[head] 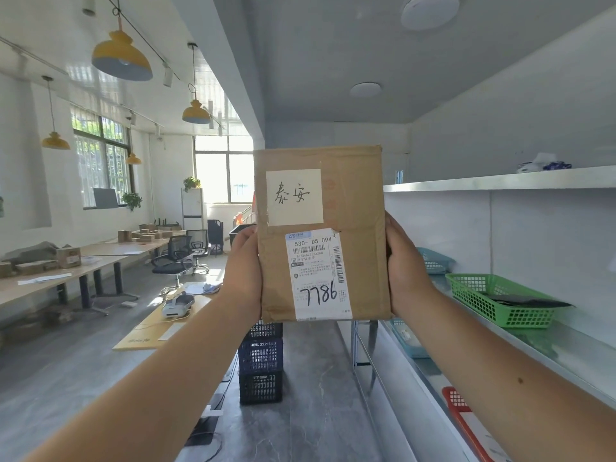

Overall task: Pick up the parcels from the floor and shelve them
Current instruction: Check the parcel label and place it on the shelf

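Long white shelves (500, 183) along right wall. Brown cardboard parcel (360, 195) upright in air at centre, left of shelves, apart from them. Green basket (480, 303) on shelf, right of parcel. Dark crates (261, 365) stacked on floor, below parcel. Left hand (245, 271) grasps parcel's left edge, right hand (405, 268) grasps right edge. White label (318, 275) on front, "7786" handwritten.

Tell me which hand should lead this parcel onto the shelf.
Right, probably. The right hand grips the parcel by the edge nearest the shelf, which runs along that side; the left hand holds the opposite edge, toward the open room.
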`<act>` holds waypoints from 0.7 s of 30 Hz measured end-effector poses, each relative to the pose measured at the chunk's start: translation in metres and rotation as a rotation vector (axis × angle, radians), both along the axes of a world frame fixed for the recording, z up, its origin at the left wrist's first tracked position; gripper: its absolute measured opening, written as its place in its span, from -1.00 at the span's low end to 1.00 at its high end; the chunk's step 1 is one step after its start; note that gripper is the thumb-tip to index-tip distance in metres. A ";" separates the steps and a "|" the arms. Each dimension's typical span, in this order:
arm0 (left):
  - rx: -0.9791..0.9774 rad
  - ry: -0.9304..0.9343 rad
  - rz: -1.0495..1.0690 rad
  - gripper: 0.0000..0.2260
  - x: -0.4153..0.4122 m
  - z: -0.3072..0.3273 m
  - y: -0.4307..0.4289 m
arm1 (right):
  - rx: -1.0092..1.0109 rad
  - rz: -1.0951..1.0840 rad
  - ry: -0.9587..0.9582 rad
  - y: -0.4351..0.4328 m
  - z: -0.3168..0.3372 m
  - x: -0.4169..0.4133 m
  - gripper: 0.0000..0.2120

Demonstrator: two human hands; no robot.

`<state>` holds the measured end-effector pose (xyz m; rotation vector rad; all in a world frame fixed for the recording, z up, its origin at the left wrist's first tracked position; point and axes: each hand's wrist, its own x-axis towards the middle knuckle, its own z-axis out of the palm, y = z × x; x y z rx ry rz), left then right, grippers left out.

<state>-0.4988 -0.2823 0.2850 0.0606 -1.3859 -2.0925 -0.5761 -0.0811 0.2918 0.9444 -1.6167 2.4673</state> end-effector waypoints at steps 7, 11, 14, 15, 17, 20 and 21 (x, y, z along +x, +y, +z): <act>-0.017 -0.004 -0.034 -0.70 0.001 -0.002 -0.004 | -0.016 -0.036 0.003 0.001 -0.006 0.004 -0.69; -0.013 0.014 -0.072 -0.70 0.002 -0.004 0.000 | -0.024 -0.043 -0.012 0.008 -0.010 0.013 -0.67; -0.014 0.009 -0.112 -0.65 0.002 -0.008 0.008 | -0.020 -0.045 -0.025 0.017 -0.014 0.024 -0.65; -0.019 0.010 -0.120 -0.72 0.002 -0.010 0.011 | -0.015 -0.067 -0.031 0.020 -0.015 0.028 -0.64; -0.026 0.006 -0.146 -0.84 0.003 -0.014 0.019 | 0.000 -0.113 -0.035 0.029 -0.017 0.036 -0.64; -0.018 0.003 -0.229 -0.81 0.007 -0.015 0.036 | 0.013 -0.199 -0.053 0.044 -0.020 0.046 -0.64; -0.011 0.002 -0.251 -0.80 0.007 -0.016 0.042 | 0.008 -0.220 -0.055 0.049 -0.021 0.048 -0.64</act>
